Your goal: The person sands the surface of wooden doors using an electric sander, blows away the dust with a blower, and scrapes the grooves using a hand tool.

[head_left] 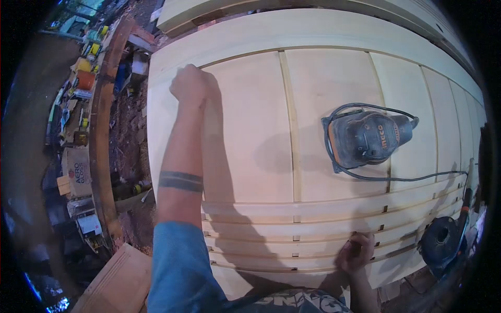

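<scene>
A large pale wooden panel (245,125) with grooves and slats lies in front of me. My left hand (189,86) is curled closed on its far left corner area, by the frame's inner edge; what its fingers hold, if anything, is hidden. Near the slats at the lower right is my right hand (356,251), its fingers curled, with their contents too dark to make out. A dark sander (365,136) with orange lettering rests on the panel right of centre, its cord looped around it.
A second power tool (442,237) sits at the lower right edge. More pale boards (219,13) lie beyond the panel. On the left, a brown beam (100,130) stands beside a shelf of containers and a cardboard box (77,172). A wooden piece (117,281) is at the lower left.
</scene>
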Demonstrator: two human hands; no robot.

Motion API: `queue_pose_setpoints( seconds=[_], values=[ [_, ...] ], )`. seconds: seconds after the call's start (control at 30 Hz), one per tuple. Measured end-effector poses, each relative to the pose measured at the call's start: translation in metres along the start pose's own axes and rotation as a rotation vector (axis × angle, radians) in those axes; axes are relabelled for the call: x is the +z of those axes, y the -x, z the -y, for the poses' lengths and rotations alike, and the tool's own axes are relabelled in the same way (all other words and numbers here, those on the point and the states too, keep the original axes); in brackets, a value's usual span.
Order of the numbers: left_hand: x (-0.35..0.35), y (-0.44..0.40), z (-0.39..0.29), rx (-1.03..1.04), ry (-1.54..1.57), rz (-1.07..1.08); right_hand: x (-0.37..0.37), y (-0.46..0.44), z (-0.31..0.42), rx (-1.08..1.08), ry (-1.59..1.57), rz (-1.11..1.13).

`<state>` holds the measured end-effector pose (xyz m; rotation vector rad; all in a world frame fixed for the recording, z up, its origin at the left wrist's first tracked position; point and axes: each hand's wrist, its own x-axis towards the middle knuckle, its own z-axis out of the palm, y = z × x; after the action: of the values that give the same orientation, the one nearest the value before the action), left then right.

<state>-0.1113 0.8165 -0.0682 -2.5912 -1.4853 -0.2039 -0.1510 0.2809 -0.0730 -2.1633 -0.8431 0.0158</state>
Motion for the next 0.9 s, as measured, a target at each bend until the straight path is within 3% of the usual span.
queue_pose_setpoints(
  seconds=[0.07,0.2,0.27,0.37,0.43,0.5,0.67,0.77,0.8,0.9],
  values=[
    [0.007,-0.001,0.004,0.013,-0.026,0.018,0.004,0.014,-0.007,0.038,-0.069,-0.014],
    [-0.031,0.077,0.012,-0.031,-0.1,0.181,0.002,0.002,-0.007,-0.042,-0.027,-0.009],
    [-0.053,0.106,0.016,0.082,0.03,0.138,-0.001,-0.003,-0.004,-0.036,-0.011,-0.004],
    [-0.083,0.14,-0.028,0.072,0.728,0.313,-0.002,-0.007,0.001,-0.058,-0.031,-0.006],
    [-0.077,0.164,-0.067,0.148,0.879,0.333,-0.004,-0.01,0.003,-0.076,-0.066,-0.008],
    [-0.058,0.189,-0.094,0.393,0.481,0.181,-0.006,-0.011,0.002,-0.078,-0.105,0.013],
    [-0.069,0.213,-0.114,0.246,0.428,0.197,-0.015,-0.013,0.006,-0.041,-0.063,0.082],
    [-0.071,0.224,-0.116,0.197,0.364,0.173,-0.02,-0.013,0.002,0.085,-0.255,0.062],
    [-0.07,0.225,-0.117,0.18,0.336,0.161,-0.031,-0.023,0.006,0.223,-0.32,0.084],
    [-0.065,0.228,-0.121,0.195,0.305,0.113,-0.057,-0.05,-0.018,0.187,-0.023,-0.039]
  ],
)
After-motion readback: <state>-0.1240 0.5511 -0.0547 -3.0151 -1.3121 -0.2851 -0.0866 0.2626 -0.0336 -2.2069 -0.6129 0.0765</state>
